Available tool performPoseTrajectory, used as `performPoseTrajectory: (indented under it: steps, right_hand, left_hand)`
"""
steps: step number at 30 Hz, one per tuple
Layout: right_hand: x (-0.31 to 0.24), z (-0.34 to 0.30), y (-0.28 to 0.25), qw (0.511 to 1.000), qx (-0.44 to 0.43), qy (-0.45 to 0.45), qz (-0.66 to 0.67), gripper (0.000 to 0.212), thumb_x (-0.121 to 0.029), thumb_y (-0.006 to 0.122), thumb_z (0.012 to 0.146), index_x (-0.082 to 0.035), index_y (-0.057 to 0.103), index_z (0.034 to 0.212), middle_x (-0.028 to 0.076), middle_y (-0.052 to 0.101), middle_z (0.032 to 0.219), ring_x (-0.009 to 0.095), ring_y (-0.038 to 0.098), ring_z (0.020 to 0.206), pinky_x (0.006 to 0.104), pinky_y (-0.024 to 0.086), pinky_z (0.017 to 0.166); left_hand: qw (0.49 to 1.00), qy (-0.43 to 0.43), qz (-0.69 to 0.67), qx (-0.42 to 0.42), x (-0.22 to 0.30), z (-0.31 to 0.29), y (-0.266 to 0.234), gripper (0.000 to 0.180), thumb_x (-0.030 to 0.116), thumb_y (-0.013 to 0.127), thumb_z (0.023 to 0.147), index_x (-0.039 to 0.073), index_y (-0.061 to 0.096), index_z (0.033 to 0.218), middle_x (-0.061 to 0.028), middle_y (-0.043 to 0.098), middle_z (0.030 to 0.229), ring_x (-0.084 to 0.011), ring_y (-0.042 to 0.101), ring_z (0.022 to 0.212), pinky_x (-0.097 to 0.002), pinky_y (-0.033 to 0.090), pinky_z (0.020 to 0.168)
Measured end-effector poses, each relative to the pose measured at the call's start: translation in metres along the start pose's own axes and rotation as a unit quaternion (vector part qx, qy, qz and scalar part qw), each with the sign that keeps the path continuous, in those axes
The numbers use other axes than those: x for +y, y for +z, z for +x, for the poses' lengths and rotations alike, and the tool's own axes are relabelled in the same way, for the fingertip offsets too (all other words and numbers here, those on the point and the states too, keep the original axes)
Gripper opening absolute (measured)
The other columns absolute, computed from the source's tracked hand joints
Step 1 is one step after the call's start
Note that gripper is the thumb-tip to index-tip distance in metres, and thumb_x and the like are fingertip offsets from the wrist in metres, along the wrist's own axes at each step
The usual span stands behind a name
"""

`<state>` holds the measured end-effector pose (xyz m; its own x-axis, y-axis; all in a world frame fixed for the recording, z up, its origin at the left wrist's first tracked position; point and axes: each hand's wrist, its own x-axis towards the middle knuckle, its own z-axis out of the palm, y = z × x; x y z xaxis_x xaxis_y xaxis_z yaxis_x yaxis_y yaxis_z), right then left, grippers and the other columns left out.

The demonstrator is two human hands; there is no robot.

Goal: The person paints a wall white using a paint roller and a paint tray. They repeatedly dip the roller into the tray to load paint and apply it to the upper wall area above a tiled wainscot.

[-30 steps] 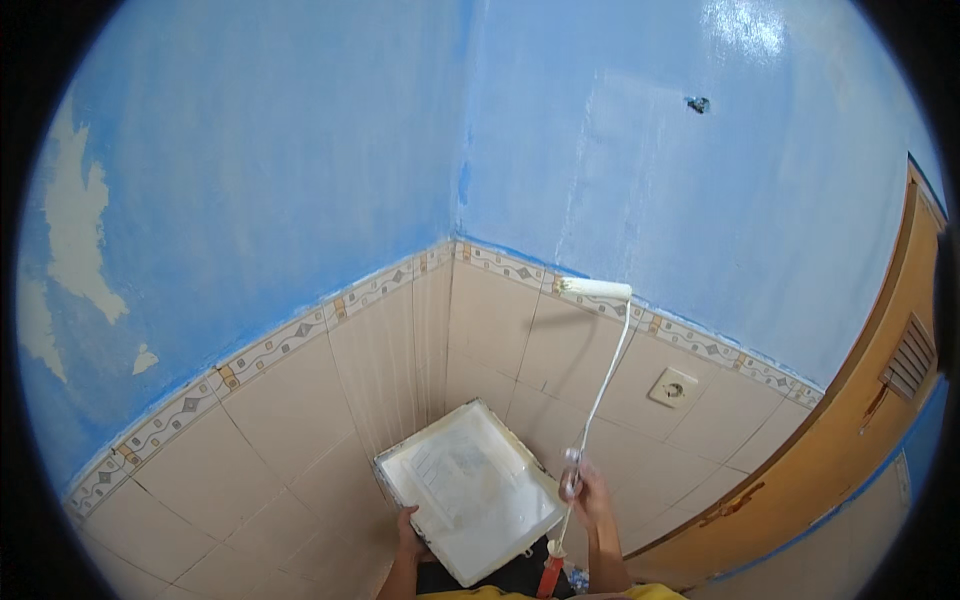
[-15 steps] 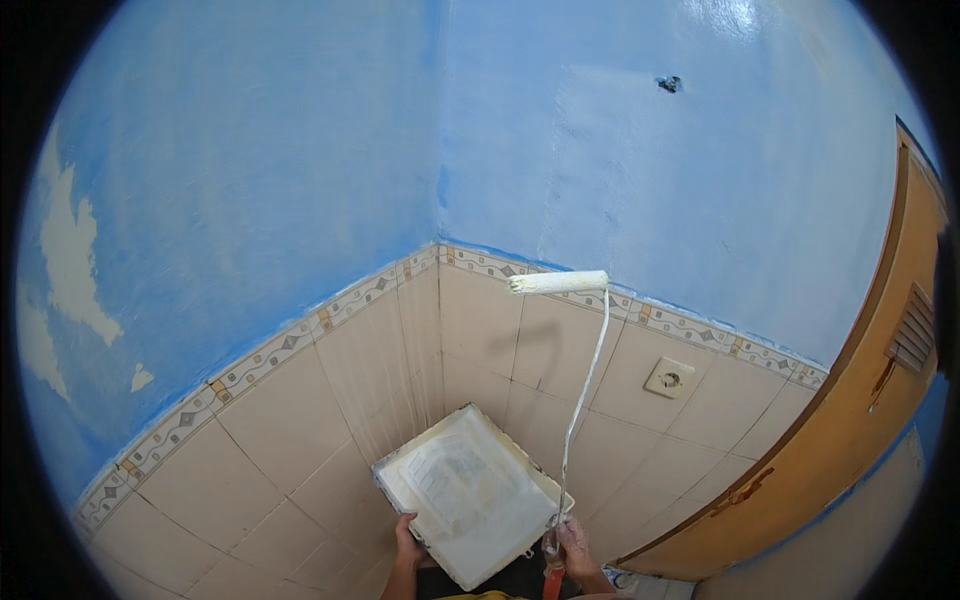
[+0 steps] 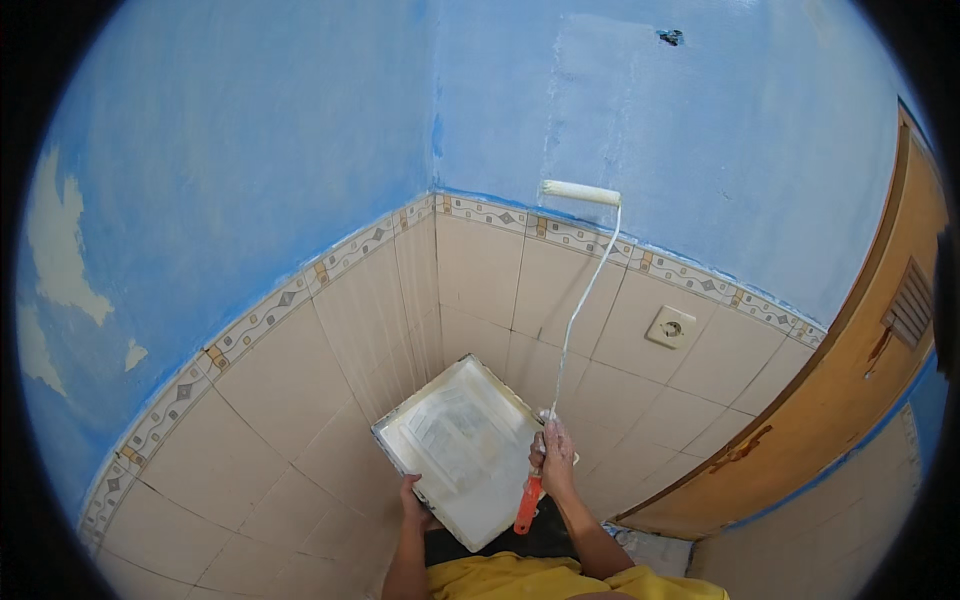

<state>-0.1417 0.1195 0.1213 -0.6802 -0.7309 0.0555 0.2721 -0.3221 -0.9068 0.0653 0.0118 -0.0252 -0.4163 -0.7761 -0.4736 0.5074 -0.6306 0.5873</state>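
Note:
My right hand (image 3: 556, 458) is closed round the handle of a paint roller (image 3: 582, 192), its orange grip end sticking out below the fist. A long, thin, bent white rod runs up from the hand to the white roller sleeve, which is at the lower part of the blue wall, just above the patterned tile border. My left hand (image 3: 413, 500) grips the lower left edge of a paint tray (image 3: 480, 505), its fingers partly hidden by the tray. White paint coats the tray, which is held tilted in front of me.
Blue walls (image 3: 270, 130) meet in a corner above beige tiles (image 3: 270, 430) with a patterned border (image 3: 320, 272). A wall socket (image 3: 670, 327) sits right of the roller. A small hole (image 3: 670, 38) shows higher up. An orange-brown door (image 3: 800, 470) stands at the right.
The roller has risen from in front of the tiles to the blue wall, and my right hand has lifted with it. The tray stays in my left hand, slightly higher in view.

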Motion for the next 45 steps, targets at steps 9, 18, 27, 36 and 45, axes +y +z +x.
performPoseTrajectory:
  steps: [9, 18, 27, 36, 45]
  right_hand:
    - [-0.013, 0.018, 0.009, 0.999, 0.007, -0.005, 0.042, 0.030, -0.032, 0.045, 0.091, -0.009, 0.049, 0.111, -0.004, 0.033, 0.054, 0.005, 0.028, 0.042, 0.0207, 0.021, 0.037]
    - [0.005, 0.002, 0.005, 0.998, 0.046, 0.030, 0.038, 0.028, -0.032, 0.045, 0.091, -0.010, 0.048, 0.107, -0.004, 0.031, 0.052, 0.005, 0.027, 0.040, 0.0209, 0.021, 0.036]
    - [0.015, 0.008, 0.004, 0.997, 0.070, 0.017, 0.006, 0.027, -0.032, 0.045, 0.091, -0.010, 0.048, 0.107, -0.004, 0.031, 0.054, 0.005, 0.027, 0.040, 0.0203, 0.021, 0.036]
    - [-0.030, 0.046, 0.047, 0.997, 0.036, -0.019, 0.064, 0.033, -0.032, 0.044, 0.091, -0.010, 0.044, 0.115, -0.004, 0.031, 0.055, 0.005, 0.026, 0.041, 0.0203, 0.021, 0.038]
    - [0.006, 0.010, 0.051, 0.995, 0.064, 0.017, 0.070, 0.028, -0.034, 0.046, 0.090, -0.013, 0.047, 0.109, -0.003, 0.032, 0.054, 0.005, 0.026, 0.040, 0.0209, 0.020, 0.036]
  left_hand:
    - [0.997, 0.039, -0.039, -0.051, 0.006, -0.007, 0.008, 0.065, 0.030, 0.051, 0.067, -0.002, 0.038, 0.122, -0.0183, 0.049, 0.114, -0.0348, 0.046, 0.103, -0.0428, 0.038, 0.092]
    - [0.997, 0.035, -0.044, -0.045, 0.005, -0.005, 0.011, 0.064, 0.031, 0.051, 0.067, -0.002, 0.039, 0.121, -0.0175, 0.050, 0.112, -0.0337, 0.048, 0.101, -0.0424, 0.038, 0.091]
    - [0.997, 0.004, -0.066, -0.045, -0.004, 0.017, -0.011, 0.065, 0.031, 0.052, 0.067, -0.001, 0.039, 0.122, -0.0172, 0.050, 0.113, -0.0335, 0.048, 0.102, -0.0432, 0.038, 0.092]
    - [0.995, -0.005, -0.079, -0.055, -0.007, 0.024, -0.020, 0.064, 0.031, 0.051, 0.068, 0.000, 0.038, 0.122, -0.0162, 0.050, 0.114, -0.0331, 0.048, 0.104, -0.0425, 0.038, 0.092]
    - [0.993, -0.040, -0.090, -0.063, -0.011, 0.037, -0.034, 0.061, 0.028, 0.050, 0.069, 0.000, 0.038, 0.122, -0.0156, 0.050, 0.115, -0.0328, 0.048, 0.103, -0.0433, 0.039, 0.091]
